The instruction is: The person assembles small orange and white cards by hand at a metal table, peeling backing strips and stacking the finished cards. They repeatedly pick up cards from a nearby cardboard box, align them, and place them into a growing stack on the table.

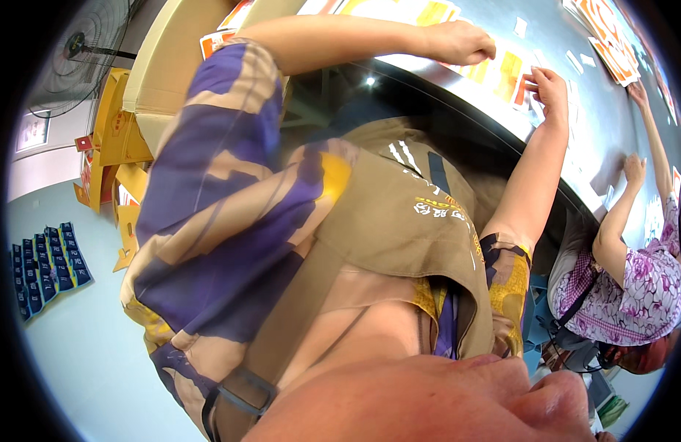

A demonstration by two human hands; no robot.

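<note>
My left hand [462, 43] is over the table, fingers curled down and pressed together at the edge of an orange-and-yellow printed sheet [495, 68]. What its fingertips pinch, if anything, is hidden. To the right, my right hand [551, 88] has its fingers bent but apart, by the orange right end of the same sheet. More printed sheets [399, 9] lie along the table to the left. Both forearms reach over the near edge of the grey table [535, 33].
At right a co-worker in a floral top [653, 283] reaches toward a stack of orange-and-white sheets [613, 48]. A large cardboard box [153, 74] stands by my left arm. Yellow cartons [120, 132], a fan [75, 46] and a dark wall organiser [50, 269] are farther left.
</note>
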